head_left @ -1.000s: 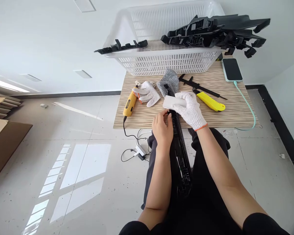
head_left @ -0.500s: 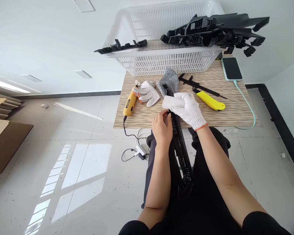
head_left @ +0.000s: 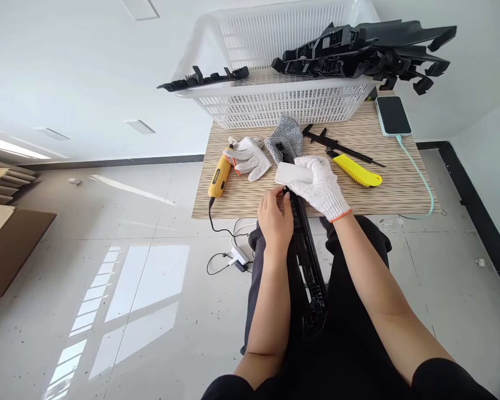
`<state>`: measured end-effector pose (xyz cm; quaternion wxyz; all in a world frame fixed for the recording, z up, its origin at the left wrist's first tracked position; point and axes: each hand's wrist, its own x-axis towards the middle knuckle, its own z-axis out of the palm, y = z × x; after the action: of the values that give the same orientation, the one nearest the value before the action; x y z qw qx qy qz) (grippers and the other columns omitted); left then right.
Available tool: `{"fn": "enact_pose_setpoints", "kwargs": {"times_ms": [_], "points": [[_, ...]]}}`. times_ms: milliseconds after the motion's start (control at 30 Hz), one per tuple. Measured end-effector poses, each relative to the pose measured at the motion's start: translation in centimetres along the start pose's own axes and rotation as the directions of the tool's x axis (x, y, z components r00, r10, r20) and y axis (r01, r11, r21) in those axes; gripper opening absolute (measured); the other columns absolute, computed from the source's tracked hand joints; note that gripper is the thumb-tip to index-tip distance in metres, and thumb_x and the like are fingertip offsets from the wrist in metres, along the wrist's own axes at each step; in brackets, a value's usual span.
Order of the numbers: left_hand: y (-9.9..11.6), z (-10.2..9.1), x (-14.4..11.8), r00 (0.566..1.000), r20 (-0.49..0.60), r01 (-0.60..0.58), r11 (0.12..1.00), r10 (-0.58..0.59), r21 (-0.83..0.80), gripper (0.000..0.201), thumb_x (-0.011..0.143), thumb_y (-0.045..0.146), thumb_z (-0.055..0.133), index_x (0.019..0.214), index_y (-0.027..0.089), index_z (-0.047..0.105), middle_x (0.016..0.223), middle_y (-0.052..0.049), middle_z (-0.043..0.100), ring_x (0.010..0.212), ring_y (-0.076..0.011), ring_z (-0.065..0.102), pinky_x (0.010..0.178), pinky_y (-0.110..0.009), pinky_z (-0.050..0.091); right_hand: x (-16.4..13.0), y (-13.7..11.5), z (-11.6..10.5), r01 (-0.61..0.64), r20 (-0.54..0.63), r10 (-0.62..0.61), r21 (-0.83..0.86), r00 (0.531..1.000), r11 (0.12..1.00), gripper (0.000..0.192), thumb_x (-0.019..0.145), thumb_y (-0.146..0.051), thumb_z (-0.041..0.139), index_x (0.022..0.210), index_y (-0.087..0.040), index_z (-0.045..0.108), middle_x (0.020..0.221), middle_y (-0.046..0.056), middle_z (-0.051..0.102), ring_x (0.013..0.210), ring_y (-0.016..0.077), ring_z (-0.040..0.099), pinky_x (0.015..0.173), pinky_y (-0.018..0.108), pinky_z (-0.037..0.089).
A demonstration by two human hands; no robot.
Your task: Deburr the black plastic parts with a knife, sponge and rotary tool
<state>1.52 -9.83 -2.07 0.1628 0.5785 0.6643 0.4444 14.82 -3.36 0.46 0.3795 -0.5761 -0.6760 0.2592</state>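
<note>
A long black plastic part slopes from the table down between my legs, its far end on a grey cloth. My bare left hand grips it near the table edge, thumb and fingers closed on its side. My right hand, in a white knit glove with an orange cuff, is closed on a flat whitish block held over the part. Whether the block touches the part I cannot tell. The gloved fingertips are partly hidden beneath the block.
Left on the table lie a yellow corded tool and a white glove. To the right are a black caliper, a yellow-handled cutter and a charging phone. Behind, a white basket holds black parts.
Both hands, the whitish block and the black part keep almost the same positions. The whole view has shifted very slightly.
</note>
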Motion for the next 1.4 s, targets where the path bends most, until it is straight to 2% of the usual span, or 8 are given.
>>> {"fn": "enact_pose_setpoints", "kwargs": {"times_ms": [600, 967, 1400], "points": [[0.3, -0.1, 0.1, 0.999, 0.039, 0.036, 0.999, -0.037, 0.029, 0.022, 0.102, 0.034, 0.049, 0.116, 0.023, 0.062, 0.115, -0.008, 0.075, 0.109, -0.0251, 0.064, 0.1, -0.044, 0.045, 0.1, 0.4, 0.1, -0.018, -0.004, 0.018, -0.002, 1.0, 1.0, 0.057, 0.074, -0.041, 0.08, 0.127, -0.025, 0.065, 0.13, 0.01, 0.061, 0.126, 0.0314, 0.058, 0.11, 0.05, 0.047], [0.1, -0.1, 0.0, 0.998, 0.048, 0.036, 0.999, -0.037, 0.015, 0.024, 0.102, 0.035, 0.048, 0.118, 0.023, 0.062, 0.116, -0.009, 0.074, 0.111, -0.0256, 0.064, 0.1, -0.044, 0.045, 0.2, 0.4, -0.1, -0.041, -0.024, 0.041, 0.032, 0.999, 0.999, 0.058, 0.072, -0.039, 0.083, 0.126, -0.023, 0.066, 0.13, 0.011, 0.061, 0.121, 0.0315, 0.062, 0.108, 0.051, 0.049], [0.2, -0.2, 0.0, 0.997, 0.063, 0.044, 0.999, -0.043, 0.0, 0.023, 0.102, 0.034, 0.048, 0.117, 0.022, 0.061, 0.116, -0.009, 0.074, 0.112, -0.0258, 0.064, 0.1, -0.045, 0.045, 0.6, 1.8, -1.3, -0.057, -0.073, 0.058, 0.021, 0.996, 0.998, 0.054, 0.073, -0.04, 0.08, 0.123, -0.023, 0.067, 0.128, 0.011, 0.063, 0.122, 0.0329, 0.06, 0.108, 0.053, 0.048]]}}
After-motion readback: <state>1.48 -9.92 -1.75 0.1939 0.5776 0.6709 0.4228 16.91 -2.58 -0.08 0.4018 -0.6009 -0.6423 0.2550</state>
